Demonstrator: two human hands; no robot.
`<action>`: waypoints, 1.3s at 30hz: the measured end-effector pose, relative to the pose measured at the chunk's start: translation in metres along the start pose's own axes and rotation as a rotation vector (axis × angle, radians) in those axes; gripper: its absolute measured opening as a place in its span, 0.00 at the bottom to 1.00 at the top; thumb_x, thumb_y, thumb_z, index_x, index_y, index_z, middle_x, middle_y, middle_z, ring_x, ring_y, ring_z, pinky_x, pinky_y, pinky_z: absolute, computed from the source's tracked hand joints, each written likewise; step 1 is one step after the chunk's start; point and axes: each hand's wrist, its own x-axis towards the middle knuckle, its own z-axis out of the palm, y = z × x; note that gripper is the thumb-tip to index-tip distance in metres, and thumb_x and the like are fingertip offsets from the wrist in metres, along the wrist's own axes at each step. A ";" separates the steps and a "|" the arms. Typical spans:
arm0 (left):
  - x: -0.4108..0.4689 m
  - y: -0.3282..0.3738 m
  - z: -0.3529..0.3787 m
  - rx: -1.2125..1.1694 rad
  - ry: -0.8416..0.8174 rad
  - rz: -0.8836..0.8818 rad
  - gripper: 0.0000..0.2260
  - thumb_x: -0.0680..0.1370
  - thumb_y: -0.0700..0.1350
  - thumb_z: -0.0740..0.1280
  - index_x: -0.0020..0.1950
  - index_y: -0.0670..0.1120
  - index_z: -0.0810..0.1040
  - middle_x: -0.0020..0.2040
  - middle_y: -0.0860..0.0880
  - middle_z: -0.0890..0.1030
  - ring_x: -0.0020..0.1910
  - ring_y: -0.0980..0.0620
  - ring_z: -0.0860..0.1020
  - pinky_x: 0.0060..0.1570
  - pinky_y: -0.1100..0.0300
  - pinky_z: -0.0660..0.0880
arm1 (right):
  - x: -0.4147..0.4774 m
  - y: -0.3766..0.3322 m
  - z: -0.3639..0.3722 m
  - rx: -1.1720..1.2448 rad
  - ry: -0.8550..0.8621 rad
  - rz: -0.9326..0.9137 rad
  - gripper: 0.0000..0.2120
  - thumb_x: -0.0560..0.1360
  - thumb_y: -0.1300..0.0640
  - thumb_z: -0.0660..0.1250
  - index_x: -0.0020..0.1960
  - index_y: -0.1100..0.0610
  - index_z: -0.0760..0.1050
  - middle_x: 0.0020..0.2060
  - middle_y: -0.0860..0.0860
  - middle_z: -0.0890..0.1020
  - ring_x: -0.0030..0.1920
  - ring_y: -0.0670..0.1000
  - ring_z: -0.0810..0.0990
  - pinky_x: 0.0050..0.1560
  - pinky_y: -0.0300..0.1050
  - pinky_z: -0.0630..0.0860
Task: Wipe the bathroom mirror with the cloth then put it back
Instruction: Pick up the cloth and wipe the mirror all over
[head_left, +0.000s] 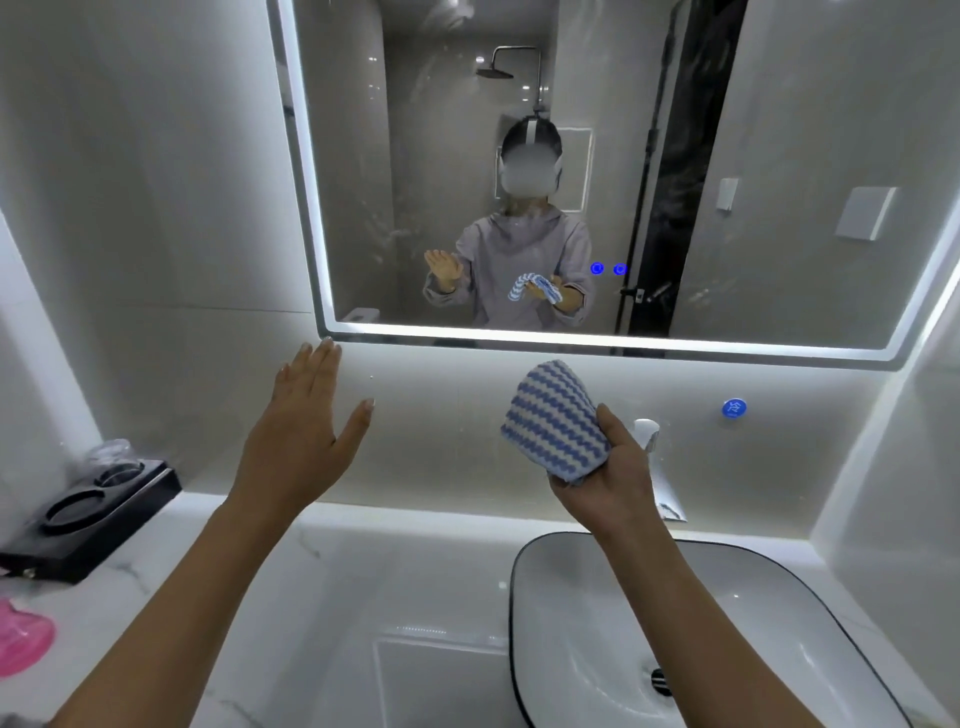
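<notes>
Head view | right hand (605, 475) gripping striped cloth (553, 418) below mirror (779, 156); left hand (301, 431) flat, fingers straight, holding nothing

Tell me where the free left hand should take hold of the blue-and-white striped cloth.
Probably its upper rounded fold, coming from the left. The blue-and-white striped cloth stands upright out of the right hand, which grips its lower right part, so the top and left edge are bare. The left hand is open, about level with it, on that side.
</notes>
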 end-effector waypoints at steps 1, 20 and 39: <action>0.004 -0.007 0.000 -0.015 -0.001 0.008 0.34 0.76 0.60 0.50 0.77 0.42 0.53 0.77 0.45 0.55 0.77 0.49 0.50 0.72 0.57 0.46 | 0.006 0.008 0.003 0.004 -0.004 -0.002 0.17 0.81 0.48 0.57 0.51 0.60 0.77 0.39 0.55 0.84 0.35 0.53 0.84 0.34 0.46 0.82; 0.090 -0.156 0.024 -0.128 0.017 0.241 0.34 0.77 0.61 0.48 0.76 0.40 0.56 0.76 0.45 0.58 0.75 0.54 0.49 0.72 0.57 0.49 | 0.107 0.136 0.077 0.066 0.064 -0.273 0.15 0.74 0.51 0.62 0.46 0.60 0.82 0.39 0.55 0.85 0.35 0.53 0.85 0.33 0.47 0.82; 0.221 -0.172 0.071 0.049 0.056 0.283 0.32 0.79 0.56 0.56 0.77 0.40 0.51 0.77 0.43 0.53 0.77 0.46 0.48 0.75 0.54 0.46 | 0.182 0.083 0.108 -0.111 0.111 -0.457 0.15 0.82 0.50 0.53 0.55 0.56 0.75 0.53 0.54 0.80 0.52 0.55 0.79 0.43 0.49 0.82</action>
